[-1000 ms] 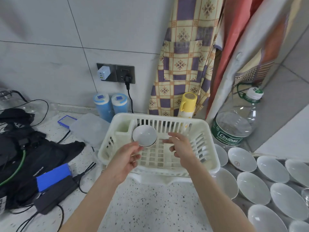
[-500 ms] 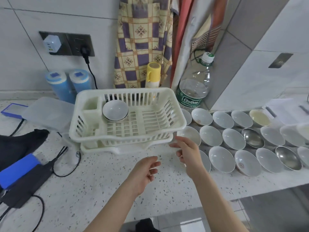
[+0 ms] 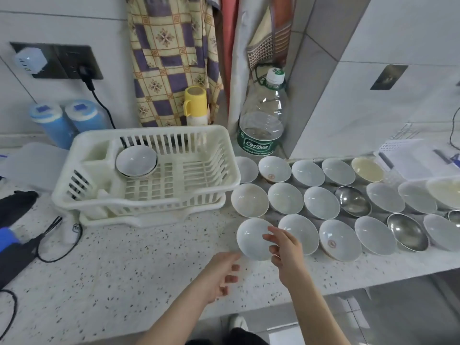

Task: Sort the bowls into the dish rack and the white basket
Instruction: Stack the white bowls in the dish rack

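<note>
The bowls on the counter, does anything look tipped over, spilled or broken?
Nothing stands out. The loose bowls sit upright in rows on the counter, none visibly cracked or spilled. One white bowl rests slightly tilted in the dish rack, which looks deliberate.

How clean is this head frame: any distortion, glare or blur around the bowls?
Head view: wide-angle bending curves the counter edge and wall lines; bright glare sits in the two steel bowls; the left hand looks slightly smeared; far-right bowls soften toward the frame edge.
</note>
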